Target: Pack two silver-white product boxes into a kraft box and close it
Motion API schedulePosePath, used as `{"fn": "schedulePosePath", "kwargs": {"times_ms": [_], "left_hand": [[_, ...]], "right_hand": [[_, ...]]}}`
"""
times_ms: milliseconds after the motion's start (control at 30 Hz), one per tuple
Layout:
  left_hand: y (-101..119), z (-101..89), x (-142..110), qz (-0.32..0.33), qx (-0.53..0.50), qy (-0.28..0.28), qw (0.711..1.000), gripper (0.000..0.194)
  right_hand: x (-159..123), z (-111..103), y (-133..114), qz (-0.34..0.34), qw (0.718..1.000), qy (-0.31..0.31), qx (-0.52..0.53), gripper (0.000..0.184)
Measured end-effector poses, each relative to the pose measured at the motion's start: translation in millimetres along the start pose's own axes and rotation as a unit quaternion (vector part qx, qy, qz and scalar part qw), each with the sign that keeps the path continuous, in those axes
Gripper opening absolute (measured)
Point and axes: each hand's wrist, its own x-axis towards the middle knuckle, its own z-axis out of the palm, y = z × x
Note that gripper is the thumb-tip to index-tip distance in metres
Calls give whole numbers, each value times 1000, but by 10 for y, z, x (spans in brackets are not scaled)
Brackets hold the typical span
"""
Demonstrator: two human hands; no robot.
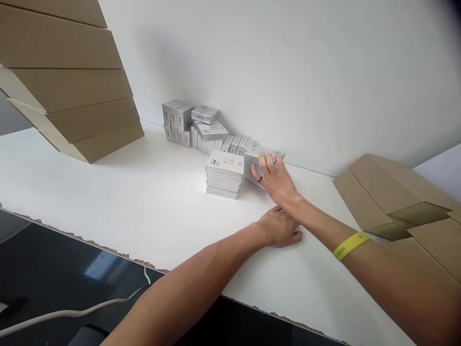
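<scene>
Print on the small silver boxes (224, 165), too small to read

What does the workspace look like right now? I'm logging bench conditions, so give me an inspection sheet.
Surface: white tabletop, front edge ragged, over a dark surface below.
Job's things: small silver boxes; a neat stack stands mid-table, one box is gripped beside it, and a loose pile lies against the wall.
Clutter: brown cartons stacked at the left; more brown cartons at the right.
Hands: right hand closed on the gripped box, yellow wristband on that arm; left hand rests flat on the table, holding nothing.
Cables: one white cable across the dark surface.
Surroundings: plain white wall; no other people seen.
</scene>
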Motion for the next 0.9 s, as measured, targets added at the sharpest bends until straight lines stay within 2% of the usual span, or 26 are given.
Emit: {"fn": "schedulePosePath", "kwargs": {"times_ms": [100,167,267,333,400,467,567,667,733,800,900], "left_hand": [[26,-14,-44,-10,-10,-4,1000,43],[41,-29,-68,-16,-15,-3,1000,46],[49,-45,-70,-15,-12,-3,1000,48],[44,-42,-51,-9,-4,-5,1000,47],[32,-22,-26,-6,6,-5,1000,43],[18,9,-8,-5,15,1,1000,40],[7,49,-9,-2,19,16,1000,38],[13,70,-28,3,12,32,999,34],[18,82,-35,7,6,48,999,31],[20,99,-34,12,0,63,998,27],[19,128,-27,15,-6,80,997,23]], "right_hand": [[-48,90,-172,-11,999,24,-31,87],[-99,67,-215,-14,999,12,-36,81],[-213,-65,-140,-21,1000,-3,11,79],[-338,-195,-6,2,998,29,58,76],[-530,-334,171,72,988,80,108,70],[-795,-464,358,185,963,132,145,58],[-1283,-641,606,365,902,167,163,33],[-1758,-824,794,496,842,169,126,20],[-2006,-946,891,553,811,164,102,19],[-2175,-1054,967,583,794,135,112,20],[-2252,-1166,1056,562,814,92,114,20]]}}
